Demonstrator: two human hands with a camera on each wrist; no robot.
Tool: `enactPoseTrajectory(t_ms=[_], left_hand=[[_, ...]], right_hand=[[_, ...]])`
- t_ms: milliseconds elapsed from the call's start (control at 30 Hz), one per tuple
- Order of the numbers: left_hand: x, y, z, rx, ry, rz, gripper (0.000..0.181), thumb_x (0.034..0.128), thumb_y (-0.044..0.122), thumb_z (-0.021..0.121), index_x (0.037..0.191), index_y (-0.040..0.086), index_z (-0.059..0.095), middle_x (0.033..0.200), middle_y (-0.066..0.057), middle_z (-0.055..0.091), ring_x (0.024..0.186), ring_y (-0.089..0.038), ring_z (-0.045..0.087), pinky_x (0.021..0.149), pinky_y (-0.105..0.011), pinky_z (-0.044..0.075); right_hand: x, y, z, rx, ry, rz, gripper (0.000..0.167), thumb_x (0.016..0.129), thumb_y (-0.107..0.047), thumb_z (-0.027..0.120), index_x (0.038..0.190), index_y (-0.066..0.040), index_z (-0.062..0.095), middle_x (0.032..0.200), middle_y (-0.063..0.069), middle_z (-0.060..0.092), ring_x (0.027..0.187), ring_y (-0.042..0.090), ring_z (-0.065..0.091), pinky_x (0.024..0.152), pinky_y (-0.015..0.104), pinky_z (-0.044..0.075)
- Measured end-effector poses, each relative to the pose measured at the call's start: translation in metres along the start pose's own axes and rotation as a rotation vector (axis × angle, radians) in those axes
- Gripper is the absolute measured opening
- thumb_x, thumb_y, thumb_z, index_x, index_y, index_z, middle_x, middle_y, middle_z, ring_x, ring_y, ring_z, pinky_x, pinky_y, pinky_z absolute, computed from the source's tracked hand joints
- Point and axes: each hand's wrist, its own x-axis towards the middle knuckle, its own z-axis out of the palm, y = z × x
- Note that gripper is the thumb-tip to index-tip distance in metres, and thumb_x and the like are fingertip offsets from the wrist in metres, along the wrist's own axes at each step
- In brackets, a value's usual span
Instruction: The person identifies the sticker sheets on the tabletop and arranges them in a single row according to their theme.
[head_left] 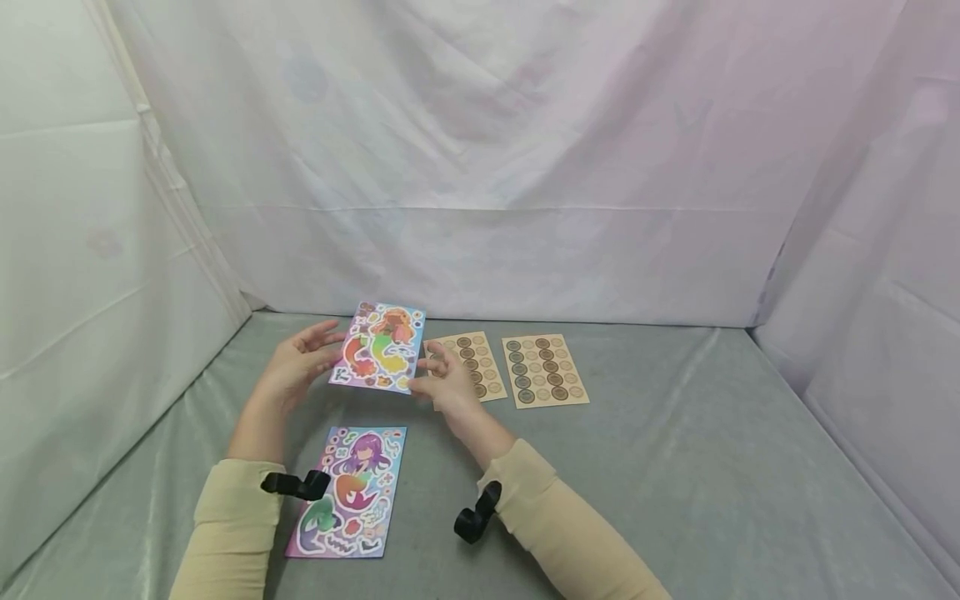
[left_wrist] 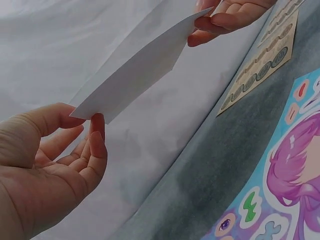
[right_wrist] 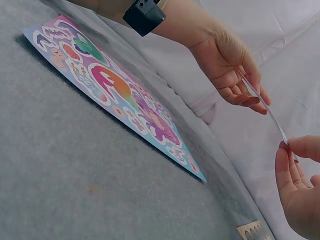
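One thin rectangular sticker sheet, pink fading to blue and printed with a yellow-green-tailed mermaid and a red-orange tail (head_left: 381, 348), is raised between our left hand (head_left: 300, 360) and our right hand (head_left: 447, 379), above the left half of the grey cloth-covered worktop (head_left: 675, 458), towards its back edge. Our left hand pinches the sheet's left side between thumb and fingers; our right thumb and fingers pinch its right side, near the lower corner. From the left wrist we see its plain white underside, slightly bowed.

Nearer to us, on the left part of the worktop, lies a pink, purple and blue sticker sheet with a purple-haired mermaid (head_left: 358, 492), our left sleeve of beige cloth (head_left: 232, 533) covering part of its side. Towards the back edge, we see a tan paper sheet of round brown stickers (head_left: 471, 358), partly hidden by our right hand, and just beside it, on its right, a second tan sheet with similar rounds (head_left: 545, 371). Behind the back edge hangs a white fabric curtain (head_left: 487, 167).
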Motion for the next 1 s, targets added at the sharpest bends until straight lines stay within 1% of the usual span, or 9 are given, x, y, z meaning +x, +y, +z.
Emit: enactPoseTrajectory(t_ms=[100,133,200,333,467,633,767,867,1000], left_hand=[[-0.001,0.003,0.001,-0.001,-0.012,0.009,0.067,0.0923,0.01,0.064,0.15,0.007,0.031,0.143,-0.023,0.039,0.106,-0.011,0.055,0.085,-0.019,0.048],[0.001,0.001,0.0,-0.004,-0.016,0.019,0.067,0.0921,0.011,0.065,0.15,0.008,0.031,0.143,-0.022,0.04,0.106,-0.011,0.055,0.085,-0.019,0.048],[0.001,0.002,0.0,-0.013,-0.018,0.028,0.066,0.0917,0.009,0.064,0.149,0.007,0.031,0.141,-0.021,0.041,0.106,-0.012,0.056,0.085,-0.019,0.048],[-0.001,0.007,0.002,-0.012,-0.03,0.035,0.065,0.093,0.008,0.062,0.15,0.007,0.031,0.139,-0.019,0.043,0.106,-0.012,0.056,0.085,-0.019,0.048],[-0.002,0.011,0.005,-0.017,-0.034,0.036,0.064,0.0939,0.009,0.061,0.15,0.008,0.031,0.137,-0.016,0.045,0.105,-0.011,0.056,0.084,-0.019,0.048],[-0.003,0.015,0.008,-0.041,-0.025,0.032,0.064,0.0944,0.01,0.061,0.15,0.007,0.03,0.126,-0.007,0.052,0.1,-0.01,0.058,0.081,-0.019,0.049],[-0.005,0.018,0.011,-0.046,-0.032,0.039,0.064,0.0946,0.009,0.06,0.15,0.006,0.029,0.118,-0.002,0.055,0.098,-0.01,0.059,0.081,-0.02,0.05],[-0.006,0.021,0.013,-0.053,-0.041,0.045,0.065,0.0943,0.008,0.06,0.15,0.004,0.028,0.114,-0.001,0.056,0.096,-0.011,0.059,0.081,-0.021,0.05],[-0.008,0.025,0.017,-0.067,-0.055,0.052,0.065,0.0937,0.006,0.061,0.15,0.004,0.028,0.11,-0.002,0.057,0.094,-0.012,0.059,0.081,-0.021,0.051]], right_hand=[[-0.003,-0.004,-0.002,0.002,-0.024,-0.024,0.078,0.077,0.013,0.067,0.147,-0.006,0.035,0.117,0.012,0.058,0.085,0.019,0.063,0.079,0.031,0.055],[-0.005,-0.006,-0.003,0.001,-0.033,-0.033,0.078,0.078,0.013,0.066,0.147,-0.006,0.035,0.118,0.013,0.058,0.084,0.018,0.063,0.08,0.031,0.055],[-0.006,-0.009,-0.004,-0.005,-0.042,-0.04,0.078,0.078,0.013,0.066,0.147,-0.008,0.036,0.119,0.013,0.058,0.082,0.018,0.063,0.08,0.031,0.055],[-0.01,-0.015,-0.007,-0.037,-0.057,-0.048,0.079,0.077,0.011,0.067,0.147,-0.011,0.036,0.118,0.012,0.059,0.079,0.018,0.065,0.078,0.031,0.055],[-0.014,-0.019,-0.009,-0.056,-0.078,-0.054,0.08,0.078,0.009,0.067,0.148,-0.012,0.034,0.119,0.011,0.059,0.081,0.019,0.066,0.074,0.03,0.054],[-0.019,-0.022,-0.012,-0.048,-0.103,-0.054,0.081,0.078,0.009,0.067,0.149,-0.013,0.033,0.121,0.012,0.059,0.082,0.016,0.064,0.071,0.027,0.052],[-0.023,-0.023,-0.016,-0.039,-0.126,-0.064,0.082,0.079,0.01,0.066,0.15,-0.013,0.032,0.121,0.014,0.057,0.082,0.016,0.063,0.073,0.027,0.053],[-0.025,-0.024,-0.019,-0.029,-0.14,-0.07,0.083,0.079,0.012,0.065,0.15,-0.012,0.03,0.119,0.015,0.057,0.084,0.017,0.064,0.078,0.03,0.054],[-0.028,-0.026,-0.023,-0.023,-0.142,-0.071,0.084,0.079,0.013,0.066,0.15,-0.013,0.03,0.116,0.014,0.057,0.085,0.017,0.064,0.079,0.031,0.054]])
